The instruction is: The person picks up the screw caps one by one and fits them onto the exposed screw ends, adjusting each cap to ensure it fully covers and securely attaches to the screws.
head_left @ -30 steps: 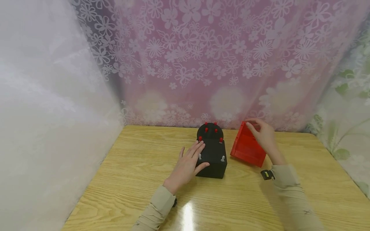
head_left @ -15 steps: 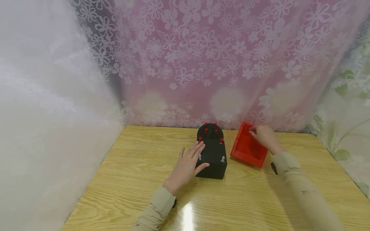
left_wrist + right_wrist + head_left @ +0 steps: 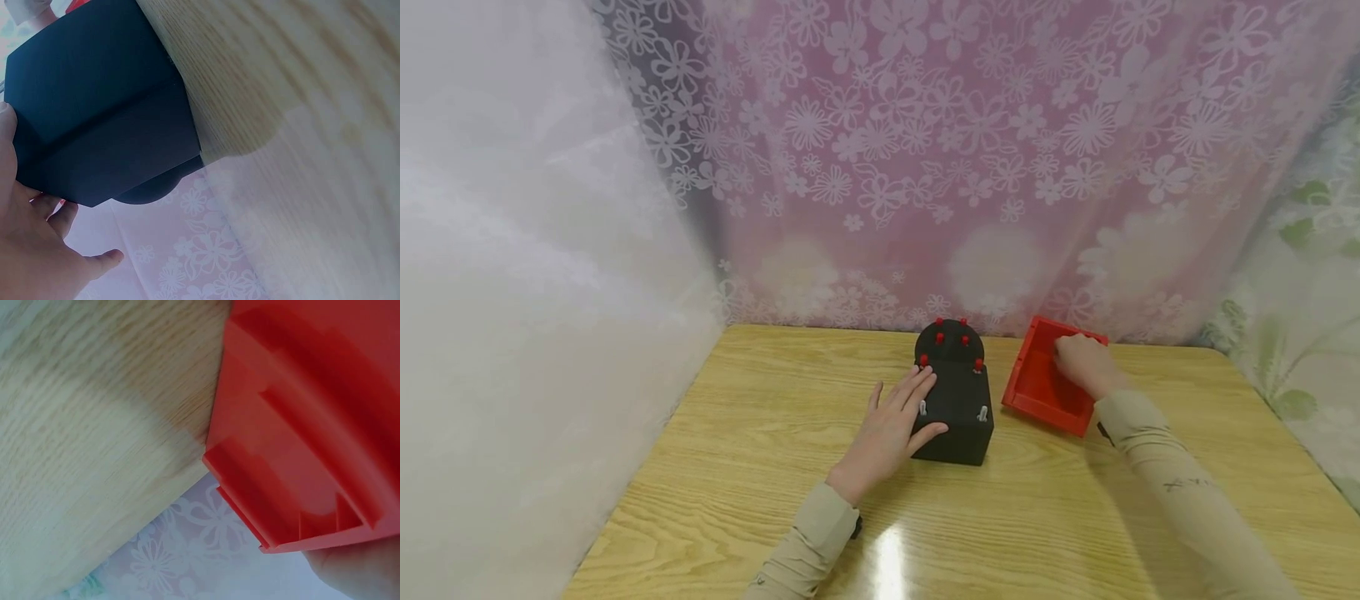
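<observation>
My left hand lies along the left side of a black box, its fingers straight over the top and the thumb by the front edge. Several small red pegs stand on the box's rear edge and on the round black disc behind it. Two light grey hook-like pieces sit near the front of its top. To the right, my right hand reaches down into a red tray. Its fingertips are hidden inside, so I cannot tell whether they hold anything.
Both things are near the back edge of a wood-grain table. A pink flowered curtain hangs right behind it. Pale sheeting closes off the left side, and a leafy white curtain the right.
My right hand has moved from the red tray's far rim down into the tray, its fingers dropping out of sight. The left hand keeps its place on the black box.
</observation>
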Demonstrator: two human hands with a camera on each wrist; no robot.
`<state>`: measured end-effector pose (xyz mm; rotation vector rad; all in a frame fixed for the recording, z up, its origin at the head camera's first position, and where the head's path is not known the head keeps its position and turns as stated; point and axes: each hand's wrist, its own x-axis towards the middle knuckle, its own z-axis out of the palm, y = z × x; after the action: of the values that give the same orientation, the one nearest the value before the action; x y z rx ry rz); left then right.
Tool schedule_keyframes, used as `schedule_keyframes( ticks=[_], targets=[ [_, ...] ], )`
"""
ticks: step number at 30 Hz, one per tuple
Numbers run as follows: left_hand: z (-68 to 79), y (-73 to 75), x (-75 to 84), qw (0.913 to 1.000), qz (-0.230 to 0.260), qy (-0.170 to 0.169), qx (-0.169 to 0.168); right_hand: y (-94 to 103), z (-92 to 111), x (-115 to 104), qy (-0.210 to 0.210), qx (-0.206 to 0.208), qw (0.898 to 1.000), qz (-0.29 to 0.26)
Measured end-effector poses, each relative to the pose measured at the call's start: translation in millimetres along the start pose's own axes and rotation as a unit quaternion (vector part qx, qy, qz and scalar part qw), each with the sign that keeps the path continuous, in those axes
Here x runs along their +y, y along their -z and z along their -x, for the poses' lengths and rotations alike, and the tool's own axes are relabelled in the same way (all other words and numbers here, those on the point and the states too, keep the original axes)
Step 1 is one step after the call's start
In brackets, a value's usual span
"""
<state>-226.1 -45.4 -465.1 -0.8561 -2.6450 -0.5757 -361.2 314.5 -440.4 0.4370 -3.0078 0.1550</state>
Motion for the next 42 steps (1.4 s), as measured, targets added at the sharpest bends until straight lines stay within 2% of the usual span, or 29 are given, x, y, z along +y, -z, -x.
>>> schedule_keyframes(
  ticks=[8,15,26,42],
  targets=[
    [-0.3,-0.3,0.3,1.0,-0.006,0.005,-0.003,-3.1,-1.4,4.2,0.013,0.047,0.999,0.008],
    [0.1,-0.7,0.5,1.0,-0.007,0.002,-0.002,-0.1,2.7,1.3,0.023,0.03,0.999,0.007],
    [0.3,-1.0,0.1,0.9999,-0.013,0.003,-0.002,-4.9,2.7,3.0,0.043,0.032,0.998,0.024],
    [0.2,1.3,1.2,1.0,-0.009,0.002,0.0,-10.7,2.6,1.4,0.031,0.031,0.998,0.035]
  ],
)
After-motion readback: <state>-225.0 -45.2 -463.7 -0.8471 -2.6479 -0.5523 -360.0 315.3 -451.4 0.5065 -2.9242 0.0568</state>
